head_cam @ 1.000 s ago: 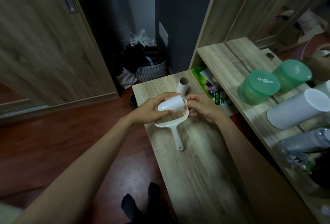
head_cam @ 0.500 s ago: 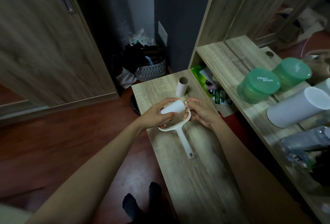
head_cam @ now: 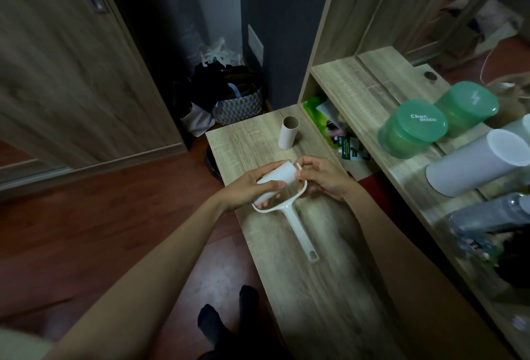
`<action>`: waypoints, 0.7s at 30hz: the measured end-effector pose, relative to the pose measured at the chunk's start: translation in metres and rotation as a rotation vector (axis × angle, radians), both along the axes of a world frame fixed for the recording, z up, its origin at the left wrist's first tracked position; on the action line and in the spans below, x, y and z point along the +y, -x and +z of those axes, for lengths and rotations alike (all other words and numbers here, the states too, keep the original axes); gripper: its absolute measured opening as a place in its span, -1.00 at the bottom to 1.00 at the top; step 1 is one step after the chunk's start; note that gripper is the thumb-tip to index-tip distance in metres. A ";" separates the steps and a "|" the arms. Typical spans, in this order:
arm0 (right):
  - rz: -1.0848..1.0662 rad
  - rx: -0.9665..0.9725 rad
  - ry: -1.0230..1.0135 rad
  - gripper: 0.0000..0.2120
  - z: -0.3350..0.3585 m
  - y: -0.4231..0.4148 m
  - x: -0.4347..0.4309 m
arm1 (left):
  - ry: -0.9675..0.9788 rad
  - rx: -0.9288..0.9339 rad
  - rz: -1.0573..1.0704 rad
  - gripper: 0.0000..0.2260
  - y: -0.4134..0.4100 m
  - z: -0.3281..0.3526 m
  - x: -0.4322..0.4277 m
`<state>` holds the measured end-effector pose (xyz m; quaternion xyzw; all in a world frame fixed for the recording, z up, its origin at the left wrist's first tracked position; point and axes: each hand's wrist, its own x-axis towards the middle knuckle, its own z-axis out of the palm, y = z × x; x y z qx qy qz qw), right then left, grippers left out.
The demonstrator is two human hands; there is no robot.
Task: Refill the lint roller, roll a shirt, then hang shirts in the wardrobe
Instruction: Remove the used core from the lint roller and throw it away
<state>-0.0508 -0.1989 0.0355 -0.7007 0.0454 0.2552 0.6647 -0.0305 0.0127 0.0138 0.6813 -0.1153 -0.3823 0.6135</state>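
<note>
- White refill roll [head_cam: 276,183]: the left hand [head_cam: 242,190] curls round it, just above the wooden bench [head_cam: 315,302].
- Opposite, the right hand [head_cam: 322,178] pinches the upper frame tip of the lint roller [head_cam: 296,226] beside the roll's end.
- Fitting: judged best done by lining the roll's bore with that tip, then seating both ends.
- Bare cardboard core [head_cam: 289,133]: upright, farther along the bench.
- Shelf item, green tub [head_cam: 413,130]: lid reads "Char miss".

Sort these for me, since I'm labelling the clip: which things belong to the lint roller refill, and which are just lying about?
In the job: white refill roll in the left hand; lint roller frame, pinched by the right hand; empty cardboard core standing on the bench.
Lying about: green tubs, white cylinder, patterned basket, green packets.
</note>
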 end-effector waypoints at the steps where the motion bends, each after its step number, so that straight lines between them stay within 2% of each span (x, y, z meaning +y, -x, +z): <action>1: -0.006 -0.011 -0.001 -0.93 -0.001 0.000 0.001 | 0.015 0.015 0.004 -0.57 0.000 0.001 -0.001; 8: -0.090 -0.077 0.001 -0.85 -0.008 0.001 0.008 | 0.050 0.051 0.047 -0.53 0.003 0.000 -0.005; 14: -0.099 -0.107 0.081 -0.94 -0.012 0.001 0.006 | 0.039 0.055 0.092 -0.51 0.007 -0.010 -0.006; 18: -0.107 -0.093 0.145 -0.81 -0.019 0.004 0.004 | 0.015 0.038 0.093 -0.53 0.008 -0.013 -0.003; 21: -0.176 -0.111 0.176 -0.80 -0.029 0.006 0.010 | 0.041 0.061 0.150 -0.54 0.009 -0.017 -0.004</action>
